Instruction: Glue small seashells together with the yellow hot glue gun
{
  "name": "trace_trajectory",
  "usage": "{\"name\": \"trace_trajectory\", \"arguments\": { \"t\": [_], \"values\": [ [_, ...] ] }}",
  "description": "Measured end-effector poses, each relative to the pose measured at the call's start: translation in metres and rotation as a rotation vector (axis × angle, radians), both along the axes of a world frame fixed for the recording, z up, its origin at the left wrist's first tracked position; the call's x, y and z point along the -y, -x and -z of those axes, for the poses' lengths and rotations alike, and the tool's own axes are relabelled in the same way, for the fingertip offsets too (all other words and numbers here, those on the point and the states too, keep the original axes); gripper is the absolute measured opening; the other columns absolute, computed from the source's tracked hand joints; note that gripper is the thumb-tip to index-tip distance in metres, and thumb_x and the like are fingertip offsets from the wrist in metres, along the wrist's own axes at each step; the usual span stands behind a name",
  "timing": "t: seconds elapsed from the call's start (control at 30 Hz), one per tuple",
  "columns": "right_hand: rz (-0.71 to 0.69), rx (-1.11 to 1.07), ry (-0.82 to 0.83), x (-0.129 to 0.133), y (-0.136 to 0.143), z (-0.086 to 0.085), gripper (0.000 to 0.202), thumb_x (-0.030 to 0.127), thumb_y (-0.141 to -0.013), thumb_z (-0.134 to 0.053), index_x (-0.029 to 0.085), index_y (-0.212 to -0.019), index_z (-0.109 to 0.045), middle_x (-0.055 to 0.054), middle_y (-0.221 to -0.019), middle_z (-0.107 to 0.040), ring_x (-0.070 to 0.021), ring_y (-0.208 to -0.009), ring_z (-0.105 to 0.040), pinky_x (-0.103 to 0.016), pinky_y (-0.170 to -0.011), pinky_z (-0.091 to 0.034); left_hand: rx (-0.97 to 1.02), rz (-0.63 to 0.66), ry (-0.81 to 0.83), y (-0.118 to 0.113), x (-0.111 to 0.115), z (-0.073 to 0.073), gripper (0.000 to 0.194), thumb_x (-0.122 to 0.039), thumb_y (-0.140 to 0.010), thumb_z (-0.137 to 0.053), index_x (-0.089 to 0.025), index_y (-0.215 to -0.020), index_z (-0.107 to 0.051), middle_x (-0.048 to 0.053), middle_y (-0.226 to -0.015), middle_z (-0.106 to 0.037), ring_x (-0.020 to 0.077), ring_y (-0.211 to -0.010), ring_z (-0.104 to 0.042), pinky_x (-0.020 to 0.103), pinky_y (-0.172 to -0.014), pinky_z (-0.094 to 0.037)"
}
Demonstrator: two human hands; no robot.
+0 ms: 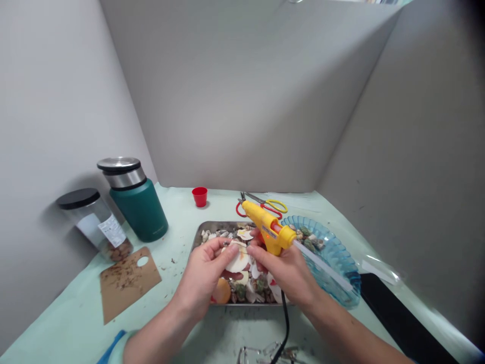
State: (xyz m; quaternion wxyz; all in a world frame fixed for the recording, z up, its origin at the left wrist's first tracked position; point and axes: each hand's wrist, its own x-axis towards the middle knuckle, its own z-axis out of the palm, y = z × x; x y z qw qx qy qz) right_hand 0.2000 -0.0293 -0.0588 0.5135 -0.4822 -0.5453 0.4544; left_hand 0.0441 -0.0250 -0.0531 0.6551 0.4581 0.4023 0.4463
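Note:
A pale scallop shell (238, 262) with an orange-yellow mark is pinched in my left hand (208, 265), above the shell-filled metal tray (197, 237). My right hand (282, 265) is wrapped around a yellow hot glue gun (263, 222), its nozzle pointing up and away to the left. A small orange light glows on the gun's side, and a clear glue stick (322, 265) sticks out of its back. The right thumb and fingertips come close to the shell's right edge; whether they touch it I cannot tell. Below, a black cord (286, 323) hangs from the handle.
Behind the tray lie scissors with red and yellow handles (279, 205) and a red cup (199, 197). On the right stands a blue scalloped dish (341, 258) with shells, beside a black strip (401, 318). At left are a green flask (138, 207), a jar (102, 227) and brown cardboard (131, 298). Metal clips (250, 355) lie in front.

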Motion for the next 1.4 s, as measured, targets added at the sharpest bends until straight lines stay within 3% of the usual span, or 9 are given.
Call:
{"name": "trace_trajectory", "arguments": {
  "t": [0.23, 0.53, 0.63, 0.73, 0.9, 1.13, 1.3, 1.4],
  "values": [
    [-0.024, -0.01, -0.035, 0.005, 0.005, 0.001, 0.022, 0.029, -0.08, -0.061, 0.019, -0.099, -0.058, 0.003, -0.073, -0.056, -0.0087, -0.056, -0.049, -0.021, -0.053, -0.042, 0.118, -0.005, 0.058, -0.003, 0.002, 0.005, 0.024, -0.031, -0.074, -0.069, -0.011, -0.086, -0.064, 0.004, -0.077, -0.061, 0.0093, -0.062, -0.054, 0.019, -0.051, -0.047],
    [0.004, -0.026, -0.004, 0.004, 0.0, -0.004, 0.025, 0.036, -0.078, -0.064, 0.02, -0.096, -0.058, 0.003, -0.072, -0.055, -0.0079, -0.051, -0.048, -0.022, -0.047, -0.04, 0.019, -0.023, -0.011, -0.003, 0.005, -0.002, 0.025, -0.037, -0.079, -0.062, -0.014, -0.088, -0.06, 0.003, -0.076, -0.061, 0.012, -0.063, -0.057, 0.02, -0.047, -0.048],
    [-0.12, -0.061, -0.01, 0.002, -0.01, -0.009, 0.022, 0.037, -0.08, -0.062, 0.022, -0.096, -0.057, 0.004, -0.066, -0.051, -0.0077, -0.048, -0.045, -0.022, -0.044, -0.037, -0.039, -0.046, -0.076, 0.0, 0.002, -0.002, 0.026, -0.038, -0.077, -0.063, -0.014, -0.086, -0.06, 0.003, -0.075, -0.061, 0.0127, -0.063, -0.056, 0.018, -0.042, -0.043],
    [-0.274, -0.016, 0.005, 0.001, -0.021, -0.014, 0.021, 0.038, -0.083, -0.059, 0.023, -0.097, -0.057, 0.004, -0.059, -0.049, -0.0082, -0.047, -0.044, -0.022, -0.044, -0.034, -0.165, -0.091, -0.137, 0.004, -0.004, -0.004, 0.027, -0.039, -0.078, -0.061, -0.013, -0.082, -0.061, 0.002, -0.063, -0.06, 0.0093, -0.051, -0.05, 0.017, -0.04, -0.037],
    [-0.429, 0.055, 0.047, 0.001, -0.035, -0.026, 0.021, 0.039, -0.082, -0.06, 0.022, -0.095, -0.06, 0.002, -0.066, -0.054, -0.0079, -0.046, -0.045, -0.021, -0.042, -0.033, -0.339, -0.145, -0.204, 0.013, -0.008, -0.01, 0.025, -0.038, -0.077, -0.061, -0.014, -0.076, -0.064, 0.001, -0.055, -0.061, 0.0077, -0.044, -0.043, 0.019, -0.041, -0.034],
    [-0.391, 0.175, 0.118, 0.004, -0.047, -0.036, 0.022, 0.038, -0.076, -0.064, 0.021, -0.09, -0.065, 0.001, -0.059, -0.054, -0.0109, -0.045, -0.048, -0.023, -0.041, -0.038, -0.434, -0.218, -0.292, 0.018, -0.008, -0.019, 0.018, -0.034, -0.076, -0.062, -0.017, -0.077, -0.068, 0.001, -0.057, -0.064, 0.0104, -0.049, -0.048, 0.02, -0.047, -0.039],
    [-0.418, 0.226, 0.072, 0.005, -0.049, -0.036, 0.017, 0.035, -0.076, -0.064, 0.022, -0.087, -0.067, 0.002, -0.055, -0.055, -0.011, -0.043, -0.048, -0.023, -0.04, -0.041, -0.409, -0.28, -0.305, 0.016, -0.008, -0.025, 0.01, -0.028, -0.071, -0.066, -0.019, -0.072, -0.072, 0.001, -0.058, -0.067, 0.0126, -0.051, -0.055, 0.021, -0.049, -0.042],
    [-0.428, 0.229, 0.058, 0.005, -0.05, -0.036, 0.016, 0.034, -0.075, -0.065, 0.022, -0.087, -0.068, 0.001, -0.056, -0.055, -0.0106, -0.042, -0.048, -0.022, -0.038, -0.041, -0.462, -0.359, -0.411, 0.017, -0.007, -0.023, 0.007, -0.026, -0.07, -0.068, -0.022, -0.073, -0.073, 0.0, -0.068, -0.071, 0.0153, -0.061, -0.061, 0.023, -0.058, -0.046]
  ]
}}
